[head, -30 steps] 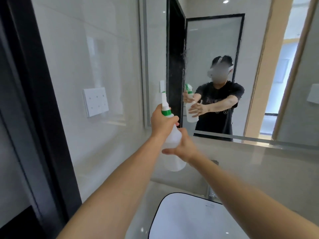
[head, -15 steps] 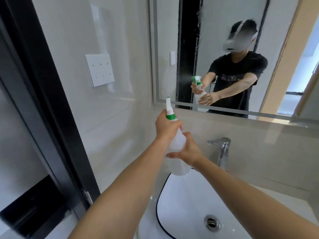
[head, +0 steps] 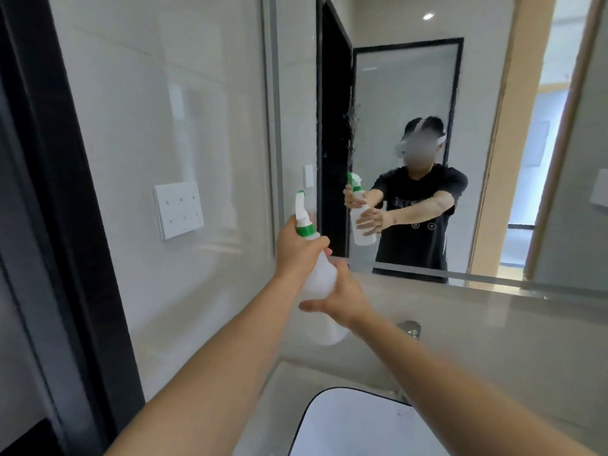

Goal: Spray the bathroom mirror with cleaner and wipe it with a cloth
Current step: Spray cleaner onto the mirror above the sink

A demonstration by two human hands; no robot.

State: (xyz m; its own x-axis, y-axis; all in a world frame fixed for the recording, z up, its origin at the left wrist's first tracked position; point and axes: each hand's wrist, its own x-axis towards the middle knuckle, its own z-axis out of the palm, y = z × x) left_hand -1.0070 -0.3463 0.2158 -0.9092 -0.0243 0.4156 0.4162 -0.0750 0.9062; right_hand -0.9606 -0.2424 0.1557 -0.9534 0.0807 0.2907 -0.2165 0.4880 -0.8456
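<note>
Fingers (head: pixel 324 242) of our left hand (head: pixel 297 250) curl tight round the neck of the spray bottle (head: pixel 320 284), just under its green collar, while our right hand (head: pixel 342 302) cups the white body from the 3 o'clock side, thumb lying along the front and the other fingers out of sight behind it. We hold the bottle upright in mid-air with both arms stretched forward, its white nozzle pointing away towards 12 o'clock. Below it, at 6 o'clock, we see the rim of a white basin (head: pixel 316 409), and a chrome tap (head: pixel 409 328) peeks out beside our right forearm. Further off, at 9 o'clock, a white switch plate (head: pixel 179 209) sits on the glossy wall. Farthest, from 12 to 3 o'clock, the mirror (head: pixel 404 103) carries a streak of wet droplets (head: pixel 350 126) running down its left part, above the nozzle.
</note>
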